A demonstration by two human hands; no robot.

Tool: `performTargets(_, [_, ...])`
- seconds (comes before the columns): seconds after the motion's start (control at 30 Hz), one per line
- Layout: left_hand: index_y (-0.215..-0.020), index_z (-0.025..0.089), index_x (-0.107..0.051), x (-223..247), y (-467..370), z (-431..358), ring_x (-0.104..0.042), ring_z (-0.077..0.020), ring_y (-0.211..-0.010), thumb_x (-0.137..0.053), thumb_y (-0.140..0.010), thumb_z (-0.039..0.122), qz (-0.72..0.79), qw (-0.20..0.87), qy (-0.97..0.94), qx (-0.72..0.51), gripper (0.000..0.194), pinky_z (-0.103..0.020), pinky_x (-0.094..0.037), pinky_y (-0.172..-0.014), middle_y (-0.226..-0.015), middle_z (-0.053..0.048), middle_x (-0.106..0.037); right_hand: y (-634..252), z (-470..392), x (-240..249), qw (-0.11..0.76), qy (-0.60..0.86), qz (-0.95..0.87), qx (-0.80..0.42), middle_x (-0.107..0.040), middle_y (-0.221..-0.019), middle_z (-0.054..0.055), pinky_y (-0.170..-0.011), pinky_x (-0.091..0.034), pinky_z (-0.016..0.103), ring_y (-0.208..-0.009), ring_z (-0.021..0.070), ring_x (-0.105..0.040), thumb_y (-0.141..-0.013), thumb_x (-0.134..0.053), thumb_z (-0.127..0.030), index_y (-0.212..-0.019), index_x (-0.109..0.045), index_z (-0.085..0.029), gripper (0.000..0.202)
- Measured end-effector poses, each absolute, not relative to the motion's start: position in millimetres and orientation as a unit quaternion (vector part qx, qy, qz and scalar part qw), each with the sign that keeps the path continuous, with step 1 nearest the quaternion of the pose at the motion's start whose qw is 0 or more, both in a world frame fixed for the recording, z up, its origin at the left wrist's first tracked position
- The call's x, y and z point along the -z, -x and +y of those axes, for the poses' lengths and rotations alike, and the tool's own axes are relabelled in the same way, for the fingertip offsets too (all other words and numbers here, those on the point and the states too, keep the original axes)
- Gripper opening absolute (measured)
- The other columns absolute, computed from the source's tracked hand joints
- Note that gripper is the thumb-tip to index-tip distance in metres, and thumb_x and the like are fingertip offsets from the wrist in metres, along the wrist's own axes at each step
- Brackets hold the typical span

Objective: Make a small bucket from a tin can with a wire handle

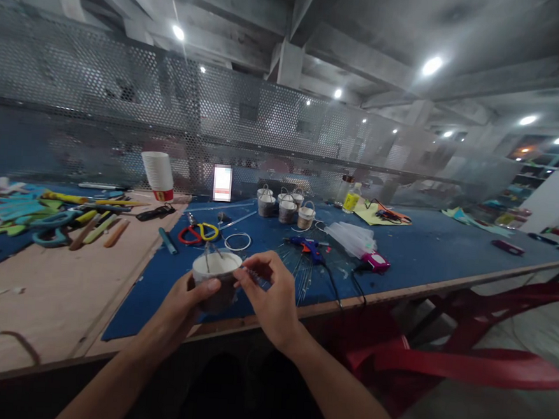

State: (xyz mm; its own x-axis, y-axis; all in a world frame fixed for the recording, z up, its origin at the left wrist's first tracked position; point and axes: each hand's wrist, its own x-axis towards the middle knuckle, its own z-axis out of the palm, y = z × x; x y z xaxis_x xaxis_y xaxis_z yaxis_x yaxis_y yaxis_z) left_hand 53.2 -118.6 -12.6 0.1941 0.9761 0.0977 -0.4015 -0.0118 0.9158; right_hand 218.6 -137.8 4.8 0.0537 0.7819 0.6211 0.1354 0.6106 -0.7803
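A small paper cup (218,266) with a white inside and a greyish wrapped outside is held over the table's front edge. My left hand (187,300) is closed around its left side, thumb on the front near the rim. Inside the cup, a thin bent wire (208,250) rises at the left and leans across the opening. My right hand (270,292) pinches at the right rim, thumb and forefinger together; what lies between them is too small to make out. Beyond the cup are pliers (200,233) with red and yellow handles and a coil of white wire (238,241).
Several small cups with wire handles (286,211) stand at the back. A blue glue gun (308,248), clear glue sticks (349,238) and cords lie to the right. Stacked paper cups (157,172), scissors (53,227) and markers occupy the left. A red chair (441,361) stands at right.
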Motion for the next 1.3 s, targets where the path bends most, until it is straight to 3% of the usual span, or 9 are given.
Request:
performTargets(0.2, [-0.127, 0.015, -0.070, 11, -50, -123, -0.074, -0.0353, -0.100, -0.084, -0.071, 0.040, 0.304, 0.642, -0.461, -0.531, 0.063, -0.041, -0.059, -0.089, -0.104, -0.015, -0.080, -217, -140, -5, 0.643, 0.351, -0.604, -0.313, -0.065, -0.089, -0.001, -0.073, -0.059, 0.028, -0.069, 0.0122, -0.070, -0.088, -0.074, -0.035, -0.097, -0.061, -0.022, 0.020])
performTargets(0.5, [-0.131, 0.017, -0.068, 11, -51, -126, -0.072, -0.0376, -0.105, -0.080, -0.075, 0.041, 0.290, 0.664, -0.455, -0.518, 0.063, -0.044, -0.059, -0.091, -0.110, -0.016, -0.079, -221, -130, 1, 0.645, 0.355, -0.557, -0.386, -0.065, -0.087, -0.002, -0.067, -0.058, 0.028, -0.068, 0.0132, -0.070, -0.085, -0.076, -0.039, -0.096, -0.060, -0.022, 0.026])
performTargets(0.77, [-0.130, 0.017, -0.068, 20, -50, -115, -0.070, -0.0388, -0.113, -0.083, -0.074, 0.043, 0.258, 0.678, -0.454, -0.517, 0.064, -0.048, -0.052, -0.101, -0.116, -0.018, -0.077, -222, -140, 2, 0.654, 0.335, -0.597, -0.321, -0.067, -0.094, 0.000, -0.081, -0.058, 0.028, -0.083, 0.0142, -0.069, -0.087, -0.074, -0.031, -0.107, -0.061, -0.023, 0.025])
performTargets(1.0, [-0.124, 0.014, -0.071, 25, -50, -106, -0.073, -0.0408, -0.103, -0.090, -0.061, 0.050, 0.269, 0.688, -0.451, -0.500, 0.075, -0.050, -0.057, -0.091, -0.105, -0.018, -0.079, -226, -154, 3, 0.626, 0.347, -0.672, -0.189, -0.067, -0.102, 0.003, -0.087, -0.057, 0.031, -0.096, 0.0170, -0.067, -0.092, -0.068, -0.026, -0.104, -0.063, -0.024, 0.013])
performTargets(1.3, [-0.123, 0.015, -0.072, 14, -51, -120, -0.069, -0.0370, -0.113, -0.076, -0.082, 0.038, 0.276, 0.690, -0.434, -0.508, 0.047, -0.045, -0.055, -0.096, -0.114, -0.016, -0.078, -233, -150, 2, 0.616, 0.371, -0.675, -0.167, -0.067, -0.101, 0.003, -0.084, -0.056, 0.029, -0.093, 0.0165, -0.066, -0.093, -0.067, -0.026, -0.102, -0.065, -0.023, 0.010])
